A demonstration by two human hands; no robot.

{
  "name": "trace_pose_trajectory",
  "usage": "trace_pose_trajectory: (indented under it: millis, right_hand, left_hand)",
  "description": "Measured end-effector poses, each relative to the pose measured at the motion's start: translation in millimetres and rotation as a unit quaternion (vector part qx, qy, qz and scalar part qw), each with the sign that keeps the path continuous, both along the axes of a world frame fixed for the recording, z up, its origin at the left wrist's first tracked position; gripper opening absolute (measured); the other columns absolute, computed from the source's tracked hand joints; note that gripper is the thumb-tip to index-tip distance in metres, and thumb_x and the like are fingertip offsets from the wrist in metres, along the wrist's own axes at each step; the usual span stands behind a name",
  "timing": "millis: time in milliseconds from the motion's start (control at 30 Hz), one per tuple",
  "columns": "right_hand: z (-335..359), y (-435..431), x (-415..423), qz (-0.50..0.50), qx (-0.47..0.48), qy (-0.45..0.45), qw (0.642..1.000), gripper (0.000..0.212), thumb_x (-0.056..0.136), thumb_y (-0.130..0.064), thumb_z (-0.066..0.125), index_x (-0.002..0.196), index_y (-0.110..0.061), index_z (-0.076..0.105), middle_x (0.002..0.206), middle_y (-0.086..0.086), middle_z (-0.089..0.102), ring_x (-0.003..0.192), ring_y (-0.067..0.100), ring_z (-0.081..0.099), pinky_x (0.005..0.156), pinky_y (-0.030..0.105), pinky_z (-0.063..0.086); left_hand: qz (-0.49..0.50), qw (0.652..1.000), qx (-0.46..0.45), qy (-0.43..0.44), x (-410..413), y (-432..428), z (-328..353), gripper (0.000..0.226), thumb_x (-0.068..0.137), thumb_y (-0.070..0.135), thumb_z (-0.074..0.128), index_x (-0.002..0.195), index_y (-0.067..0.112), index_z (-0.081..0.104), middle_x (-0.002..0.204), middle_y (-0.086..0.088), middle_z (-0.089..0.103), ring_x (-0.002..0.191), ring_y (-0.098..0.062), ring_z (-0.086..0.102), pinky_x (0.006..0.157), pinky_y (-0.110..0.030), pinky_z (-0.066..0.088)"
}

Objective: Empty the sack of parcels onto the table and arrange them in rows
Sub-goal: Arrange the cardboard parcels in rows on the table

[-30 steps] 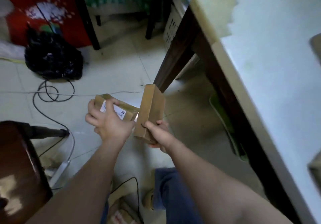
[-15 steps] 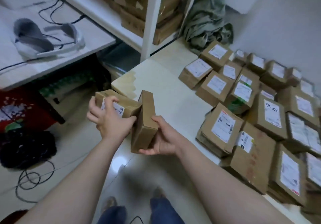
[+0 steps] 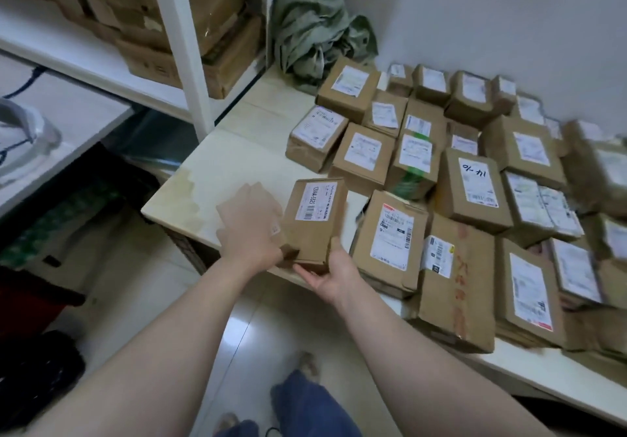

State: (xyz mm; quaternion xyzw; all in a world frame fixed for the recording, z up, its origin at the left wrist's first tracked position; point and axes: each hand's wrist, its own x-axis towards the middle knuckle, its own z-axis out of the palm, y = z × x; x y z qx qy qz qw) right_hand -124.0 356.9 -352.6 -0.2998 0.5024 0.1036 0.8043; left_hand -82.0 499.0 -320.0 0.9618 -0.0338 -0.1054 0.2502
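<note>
While the right hand [image 3: 327, 275] grasps the near end of a labelled parcel [image 3: 314, 226], thumb on top and fingers beneath, the parcel sits label-up at the near edge of the table [image 3: 220, 151], just left of the rows of parcels [image 3: 475, 182]. The left hand [image 3: 249, 229] lies against its left side, fingers blurred, so whether it grips cannot be told. A crumpled green sack [image 3: 315, 29] lies at the table's far corner.
</note>
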Motion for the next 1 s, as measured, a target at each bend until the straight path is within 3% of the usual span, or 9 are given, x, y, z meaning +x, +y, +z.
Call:
trace_pose_trajectory:
  millis: [200,300,400,500,600,733,867,933,1000]
  right_hand:
    - [-7,-11,38,0.082,-0.05,0.071,0.993,0.029,0.093,0.005,0.057,0.123,0.004,0.055,0.121,0.021,0.058,0.098,0.035,0.059,0.074,0.041,0.057]
    - [-6,-14,51,0.068,-0.053,0.099,0.991,0.021,0.094,0.008,0.052,0.115,0.002,0.055,0.109,0.021,0.059,0.104,0.038,0.059,0.084,0.044,0.056]
    - [0,-17,56,0.049,-0.03,0.117,0.991,0.011,0.095,0.007,0.048,0.101,0.002,0.055,0.091,0.019,0.058,0.103,0.038,0.062,0.082,0.046,0.055]
    - [3,-14,58,0.028,-0.018,0.148,0.988,0.007,0.093,-0.001,0.05,0.098,0.0,0.054,0.104,0.023,0.057,0.108,0.042,0.061,0.083,0.051,0.056]
    - [3,-5,57,-0.002,-0.026,0.162,0.986,0.023,0.092,-0.007,0.05,0.114,-0.005,0.052,0.118,0.023,0.054,0.101,0.038,0.06,0.076,0.052,0.055]
    - [8,14,46,-0.072,-0.055,0.168,0.982,0.024,0.095,-0.015,0.049,0.117,-0.007,0.051,0.107,0.02,0.055,0.089,0.031,0.058,0.076,0.048,0.054]
    - [8,34,35,-0.178,-0.091,0.145,0.969,0.032,0.099,-0.01,0.049,0.13,-0.003,0.049,0.1,0.017,0.054,0.092,0.029,0.058,0.08,0.041,0.054]
    - [12,41,28,-0.247,-0.097,0.111,0.958,0.033,0.099,-0.006,0.047,0.132,-0.004,0.049,0.102,0.015,0.057,0.089,0.028,0.062,0.08,0.04,0.053]
    - [16,47,18,-0.276,-0.092,0.095,0.952,0.027,0.099,-0.003,0.043,0.125,-0.004,0.049,0.104,0.016,0.055,0.103,0.034,0.063,0.086,0.043,0.053]
  left_hand:
    - [-0.055,0.995,0.081,-0.015,56,-21,5,0.053,0.063,0.011,0.062,0.105,0.039,0.046,0.155,-0.001,0.005,0.136,-0.028,0.003,0.097,-0.049,0.035]
    - [-0.089,0.987,0.129,-0.031,80,-30,8,0.048,0.069,0.012,0.061,0.107,0.037,0.046,0.157,-0.003,0.002,0.138,-0.03,0.001,0.099,-0.05,0.031]
    - [-0.108,0.977,0.175,-0.049,99,-36,6,0.034,0.082,0.017,0.056,0.108,0.036,0.046,0.157,-0.004,0.003,0.141,-0.031,0.002,0.104,-0.051,0.025]
    - [-0.139,0.966,0.212,-0.055,117,-37,0,0.031,0.084,0.014,0.05,0.108,0.034,0.048,0.153,-0.007,0.01,0.139,-0.031,0.007,0.105,-0.053,0.025]
    - [-0.211,0.964,0.161,-0.023,127,-31,-8,0.041,0.078,0.015,0.058,0.11,0.038,0.049,0.152,-0.005,0.012,0.137,-0.029,0.01,0.102,-0.049,0.028]
    - [-0.341,0.934,0.107,-0.001,129,-15,-13,0.081,0.071,0.014,0.066,0.14,0.04,0.034,0.154,-0.007,0.01,0.14,-0.031,0.009,0.106,-0.042,0.032]
    - [-0.254,0.964,-0.028,0.076,123,4,-20,0.101,0.071,0.005,0.073,0.152,0.025,0.015,0.155,-0.007,-0.005,0.144,-0.035,0.01,0.11,-0.042,0.032]
    - [-0.227,0.965,-0.052,0.117,118,7,-22,0.099,0.072,0.015,0.08,0.149,0.021,0.017,0.149,-0.015,0.012,0.136,-0.038,0.028,0.103,-0.041,0.037]
    - [-0.225,0.965,-0.07,0.116,110,7,-27,0.094,0.074,0.021,0.08,0.147,0.021,0.02,0.143,-0.017,0.025,0.129,-0.037,0.037,0.099,-0.039,0.038]
